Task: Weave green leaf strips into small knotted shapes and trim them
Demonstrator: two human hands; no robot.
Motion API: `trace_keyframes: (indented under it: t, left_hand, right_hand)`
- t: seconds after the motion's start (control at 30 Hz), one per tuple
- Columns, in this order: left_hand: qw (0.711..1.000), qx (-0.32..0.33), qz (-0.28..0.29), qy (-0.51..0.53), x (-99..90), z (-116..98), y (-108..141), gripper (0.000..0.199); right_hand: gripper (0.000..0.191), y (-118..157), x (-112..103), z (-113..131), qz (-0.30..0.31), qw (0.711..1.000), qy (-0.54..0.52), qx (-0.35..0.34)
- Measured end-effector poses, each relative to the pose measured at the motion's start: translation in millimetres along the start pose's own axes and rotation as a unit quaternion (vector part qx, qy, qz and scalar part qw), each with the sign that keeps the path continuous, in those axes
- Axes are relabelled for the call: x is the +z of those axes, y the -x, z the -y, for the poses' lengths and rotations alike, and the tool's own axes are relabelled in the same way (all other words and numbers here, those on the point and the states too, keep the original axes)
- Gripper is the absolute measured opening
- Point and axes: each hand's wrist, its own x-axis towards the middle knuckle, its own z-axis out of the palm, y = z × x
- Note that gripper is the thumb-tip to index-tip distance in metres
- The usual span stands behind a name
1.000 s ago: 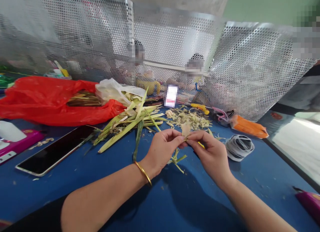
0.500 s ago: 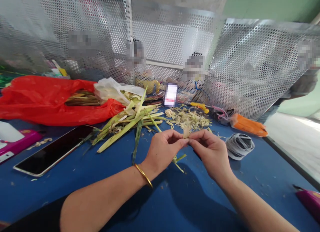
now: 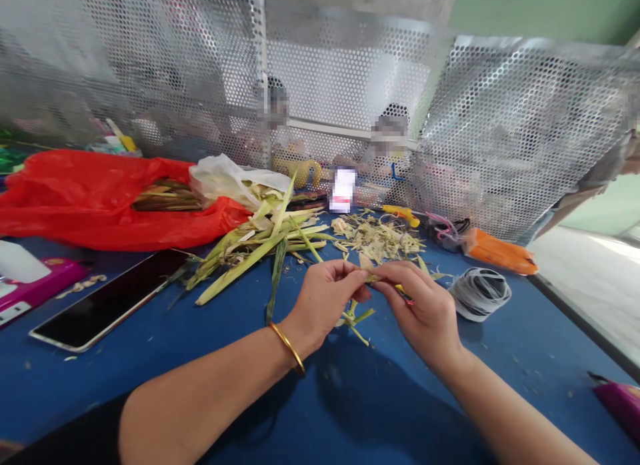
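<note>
Left hand and right hand are both pinching the pale leaf piece with narrow fingertip grips. It's looking light, dry, bendy but likely to split; probably best held flat, close to its lower end, no hard twisting. It's sitting between my fingertips, upper end poking out, above the blue tabletop, well in from the right edge. Leaf shreds are lying just beyond, toward the far edge.

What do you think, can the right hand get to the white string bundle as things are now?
Probably yes: the string bundle lies beside the right hand with nothing visibly blocking, though that hand is pinching a leaf piece.
</note>
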Motion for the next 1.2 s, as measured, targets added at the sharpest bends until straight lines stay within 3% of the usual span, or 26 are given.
trace_keyframes:
  t: [0.1,0.4,0.67,0.93,1.0,1.07,1.13,1.2]
  left_hand:
    - [1.000,0.004,0.007,-0.003,-0.7,0.5,0.8,0.019]
    - [1.000,0.007,0.006,-0.004,-0.2,2.5,0.0,0.016]
    - [1.000,-0.001,0.014,0.004,-1.4,1.5,0.2,0.017]
    - [0.995,0.050,0.000,-0.087,-2.6,3.9,-0.3,0.014]
    - [0.997,0.040,-0.003,-0.072,-2.2,4.9,-1.1,0.015]
    - [0.999,0.009,0.001,-0.033,-1.4,5.1,-1.7,0.016]
    - [1.000,-0.023,0.012,0.007,-1.1,4.5,-2.0,0.016]
    - [0.998,-0.042,0.025,0.032,-1.6,3.5,-2.0,0.017]
  right_hand:
    - [0.018,-0.2,-1.1,-2.3,0.016,0.999,0.031,-0.028]
    - [0.015,-2.5,-1.8,-1.9,-0.010,0.999,-0.020,0.032]
    - [0.015,-3.7,-3.3,-1.3,0.031,0.999,-0.004,0.030]
    - [0.008,-0.9,3.5,-0.4,0.027,0.990,-0.034,0.131]
    - [0.010,-0.4,3.7,-1.3,0.024,0.995,-0.016,0.091]
    - [0.017,-0.7,2.7,-2.6,0.026,0.999,0.043,0.003]
    - [0.023,-1.2,1.3,-4.2,0.027,0.991,0.108,-0.075]
    - [0.025,-1.1,0.1,-6.0,0.022,0.982,0.151,-0.112]
